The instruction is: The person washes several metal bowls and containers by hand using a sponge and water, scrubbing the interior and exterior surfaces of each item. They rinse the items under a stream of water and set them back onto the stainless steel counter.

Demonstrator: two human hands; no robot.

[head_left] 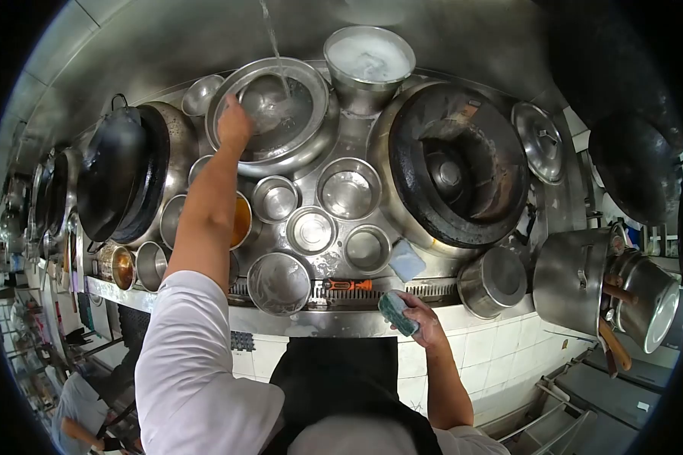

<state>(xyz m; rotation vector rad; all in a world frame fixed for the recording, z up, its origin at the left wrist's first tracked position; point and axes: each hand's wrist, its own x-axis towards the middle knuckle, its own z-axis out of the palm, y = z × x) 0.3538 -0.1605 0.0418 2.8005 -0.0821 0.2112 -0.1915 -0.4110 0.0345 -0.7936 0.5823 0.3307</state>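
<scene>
My left hand (234, 127) reaches over the rim of a large metal basin (311, 136) and grips the edge of a metal bowl (259, 102) inside it. A thin stream of water (273, 34) falls from above into the basin beside the bowl. Low at the counter's front edge, my right hand (426, 324) is closed around a green scouring sponge (397, 312). Several round metal pots stand between the hands, among them a whitish, soapy-looking pot (279, 284) and a shallow pan (349, 188).
A bucket of foamy water (369, 57) stands at the back, right of the basin. A large wok burner (402, 174) fills the right side. A blue cloth (407, 262) and an orange-handled tool (347, 285) lie near the front. A person (80, 406) is at lower left.
</scene>
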